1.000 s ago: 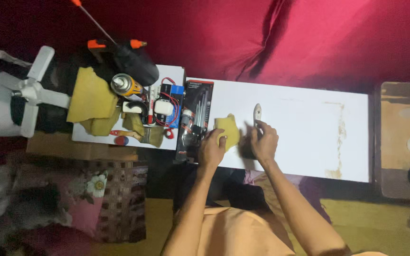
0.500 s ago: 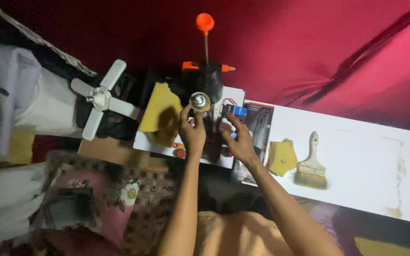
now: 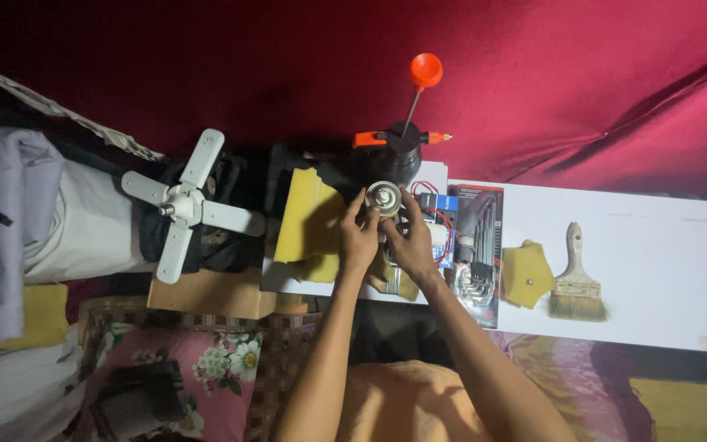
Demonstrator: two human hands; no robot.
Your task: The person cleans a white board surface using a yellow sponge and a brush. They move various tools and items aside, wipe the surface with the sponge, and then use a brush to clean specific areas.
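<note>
Gripping a round silver metal can (image 3: pixel 384 197) between both hands, I now hold it upright above the left end of the long white table (image 3: pixel 656 254). My left hand (image 3: pixel 357 237) closes around the can's left side with the thumb on its rim; my right hand (image 3: pixel 409 242) is curled against its right side, fingers bent and touching the can. A second ago both hands rested farther right on the table, beside the yellow sanding pad (image 3: pixel 527 275) and the wooden-handled flat paintbrush (image 3: pixel 574 277); half a second ago they had already reached the can. The brush and pad now lie untouched to the right of the can, so the work has passed from them to the can.

Just behind the can stands a black pump sprayer with an orange funnel on a thin rod (image 3: pixel 407 131). To the can's right lies a black case of metal hex keys (image 3: pixel 476 245); to its left, folded yellow sheets (image 3: pixel 308 217). Well to the left sits a white three-bladed fan (image 3: pixel 186 209).

The can's lower body is hidden behind my fingers, so I cannot tell whether a cap is on. The small parts with red and blue wires (image 3: pixel 435 217) beside my right hand are too cluttered to make out.
</note>
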